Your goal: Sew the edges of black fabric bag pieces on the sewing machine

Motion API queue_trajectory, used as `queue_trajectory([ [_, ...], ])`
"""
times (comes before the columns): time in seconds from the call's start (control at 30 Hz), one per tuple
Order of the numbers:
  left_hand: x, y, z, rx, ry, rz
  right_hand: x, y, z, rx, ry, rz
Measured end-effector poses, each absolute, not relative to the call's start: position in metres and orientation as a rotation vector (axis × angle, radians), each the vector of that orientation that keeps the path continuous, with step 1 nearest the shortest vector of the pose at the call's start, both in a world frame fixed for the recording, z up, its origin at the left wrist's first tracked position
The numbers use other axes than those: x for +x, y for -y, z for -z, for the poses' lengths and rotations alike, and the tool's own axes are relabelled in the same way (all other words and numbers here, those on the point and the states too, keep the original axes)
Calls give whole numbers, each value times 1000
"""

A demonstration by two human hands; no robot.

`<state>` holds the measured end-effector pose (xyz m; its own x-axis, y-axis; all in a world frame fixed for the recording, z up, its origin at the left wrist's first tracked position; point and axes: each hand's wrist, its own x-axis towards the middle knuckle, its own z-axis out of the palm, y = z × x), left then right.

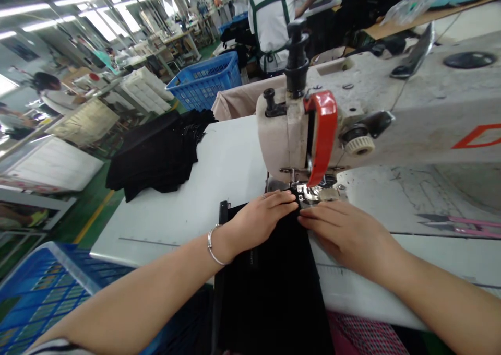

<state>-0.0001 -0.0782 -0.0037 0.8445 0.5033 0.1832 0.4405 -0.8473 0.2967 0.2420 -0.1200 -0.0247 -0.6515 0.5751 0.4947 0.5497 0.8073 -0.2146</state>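
Note:
A black piece of fabric (274, 297) hangs over the near edge of the white sewing table, its far end at the needle area of a sewing machine (364, 89). My left hand (254, 222) lies flat on the fabric with fingers stretched toward the presser foot (309, 192); a silver bangle circles the wrist. My right hand (344, 235) rests beside the foot, fingers extended and their tips at the fabric's right edge. Its thumb is mostly hidden. A red guard (323, 135) stands out on the machine head, just beyond both hands.
A stack of black fabric pieces (156, 151) lies at the table's left end. Pink-handled thread snips (457, 224) rest on the right. One blue crate (207, 81) stands behind the table, another blue crate (43, 287) at lower left. A person in a green-strapped apron (272, 21) works beyond.

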Motion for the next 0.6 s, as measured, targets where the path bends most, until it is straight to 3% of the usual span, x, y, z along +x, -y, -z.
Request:
queue_trajectory([
  [0.17, -3, 50, 4, 2782, -718, -398, 235, 118, 24, -962, 2426, -57],
  [0.3, 0, 52, -17, 2769, -731, -178, 236, 118, 24, -999, 2423, -142],
  [0.47, 0, 150, -44, 2740, -771, 144, 234, 148, 20, -1148, 2159, -411],
  [0.6, -20, 221, -29, 2759, -895, -124, 221, 180, 14, -1289, 1759, -890],
])
